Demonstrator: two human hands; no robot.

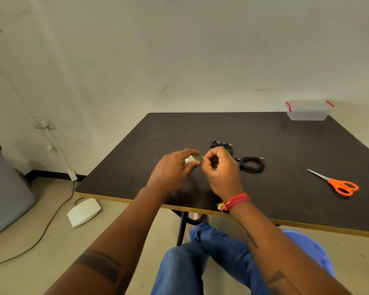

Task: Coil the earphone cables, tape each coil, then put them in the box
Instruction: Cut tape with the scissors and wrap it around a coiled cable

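My left hand [175, 167] holds a small whitish tape roll [189, 160] between thumb and fingers above the dark table [285, 145]. Right beside it, my right hand [219, 167] has its fingers curled, thumb and forefinger pinched at the roll's edge; the tape end itself is too thin to see. Two coiled black earphone cables lie just behind my hands: one [222, 145] partly hidden by my right hand, the other [251, 164] to its right. A clear plastic box [308, 110] with red clips stands at the table's far right corner.
Orange-handled scissors [337, 184] lie on the table to the right. A grey bin [4, 188], a white device [83, 211] and trailing cords are on the floor to the left. A blue stool [313, 250] and my jeans-clad legs are below the table's front edge.
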